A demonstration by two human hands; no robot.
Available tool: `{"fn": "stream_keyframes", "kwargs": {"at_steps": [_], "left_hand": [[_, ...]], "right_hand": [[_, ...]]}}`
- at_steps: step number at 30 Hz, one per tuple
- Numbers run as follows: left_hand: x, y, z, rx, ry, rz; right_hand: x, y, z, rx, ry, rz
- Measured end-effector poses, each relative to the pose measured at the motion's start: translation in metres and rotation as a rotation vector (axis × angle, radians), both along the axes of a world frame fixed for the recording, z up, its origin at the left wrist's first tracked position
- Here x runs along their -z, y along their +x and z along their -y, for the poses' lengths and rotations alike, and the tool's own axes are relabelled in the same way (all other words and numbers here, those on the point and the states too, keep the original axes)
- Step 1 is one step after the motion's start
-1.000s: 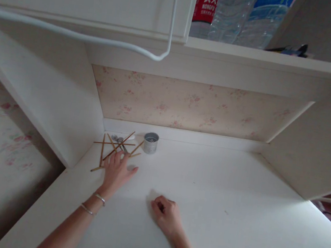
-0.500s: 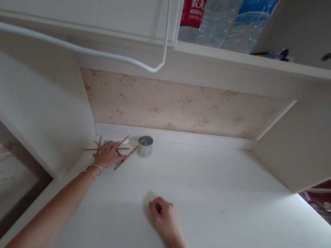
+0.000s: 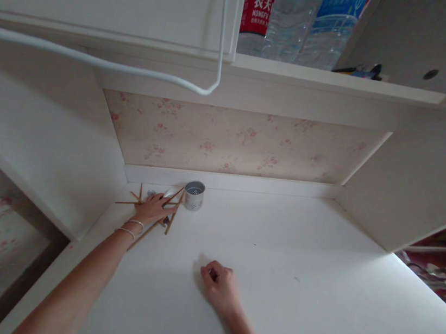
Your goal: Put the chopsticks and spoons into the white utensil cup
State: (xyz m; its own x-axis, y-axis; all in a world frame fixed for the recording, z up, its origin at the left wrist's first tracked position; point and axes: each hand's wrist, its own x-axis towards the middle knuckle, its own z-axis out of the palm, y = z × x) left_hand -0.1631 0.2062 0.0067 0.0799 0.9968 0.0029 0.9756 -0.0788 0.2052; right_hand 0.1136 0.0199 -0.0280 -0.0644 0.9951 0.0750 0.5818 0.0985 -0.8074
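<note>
Shows chopsticks [image 3: 170, 222] crossed in a loose heap at the back left of the worktop [image 3: 277, 251], the visible ones all outside the perforated metal cup [image 3: 193, 198], upright just right of the heap with base holes in view. Has the left hand [image 3: 152, 208] spread palm down over the heap, and the right hand [image 3: 221, 287] curled in a loose fist on the worktop, well apart from the chopsticks. Looks barely ordered, with no chopsticks lined up or stood in the cup. Hides the heap's middle beneath palm and fingers; leaves, probably, a metal spoon [image 3: 151, 193] peeking out behind. Cannot tell the number of chopsticks underneath, nor the contents, if any, of the right fist.
</note>
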Motion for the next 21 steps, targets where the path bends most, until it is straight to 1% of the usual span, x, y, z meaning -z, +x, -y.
{"fn": "stream_keyframes", "kwargs": {"at_steps": [5,10,13,16,18,21], "left_hand": [[0.008,0.023,0.027,0.032,0.047,-0.007],[0.009,0.037,0.063,0.043,0.133,-0.016],[0.008,0.037,0.090,0.042,0.172,-0.023],[0.011,0.032,0.121,0.063,0.247,-0.034],[0.013,0.028,0.144,0.082,0.296,-0.036],[0.015,0.027,0.178,0.088,0.320,-0.027]], "right_hand": [[-0.001,0.001,0.002,-0.017,0.015,0.024],[0.000,0.003,0.006,-0.049,0.030,0.016],[-0.001,0.005,0.008,-0.067,0.037,0.007],[-0.002,0.006,0.011,-0.092,0.051,0.019],[-0.001,0.006,0.014,-0.119,0.070,0.052],[-0.002,0.006,0.016,-0.146,0.091,0.128]]}}
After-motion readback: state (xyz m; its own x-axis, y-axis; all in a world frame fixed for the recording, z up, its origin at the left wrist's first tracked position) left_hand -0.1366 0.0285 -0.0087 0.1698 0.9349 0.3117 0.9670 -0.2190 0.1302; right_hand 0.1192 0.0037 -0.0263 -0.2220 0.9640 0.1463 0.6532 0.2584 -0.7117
